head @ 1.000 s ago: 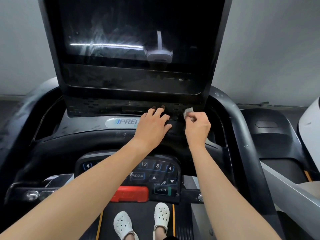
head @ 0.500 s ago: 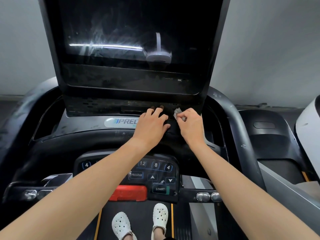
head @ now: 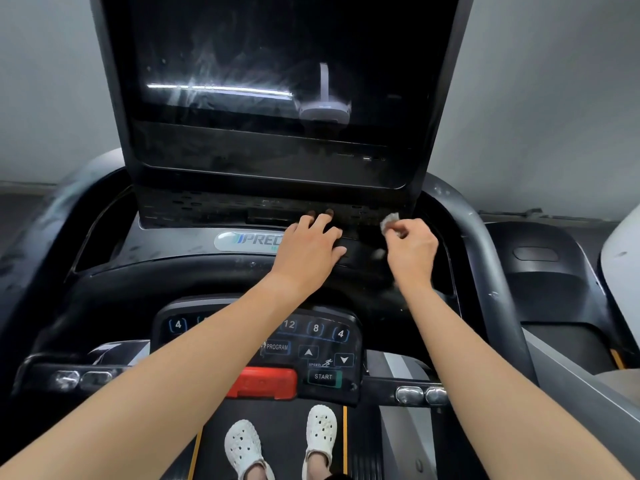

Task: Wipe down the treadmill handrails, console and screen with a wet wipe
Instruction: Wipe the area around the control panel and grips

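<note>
The fingers (head: 401,231) of the right hand (head: 412,252) are curled and pinch a small crumpled wipe (head: 389,220) at their tips, against the dark strip of the console (head: 173,249) below the screen (head: 242,46), while the left hand (head: 308,252) lies flat just beside them, its fingers spread on the same strip.

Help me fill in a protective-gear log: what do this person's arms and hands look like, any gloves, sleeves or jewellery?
The left forearm and right forearm are bare as far as the frame shows, with no sleeve in view. The left hand and right hand wear no gloves, and no watch, bracelet or ring shows on either. No markings are visible.
</note>
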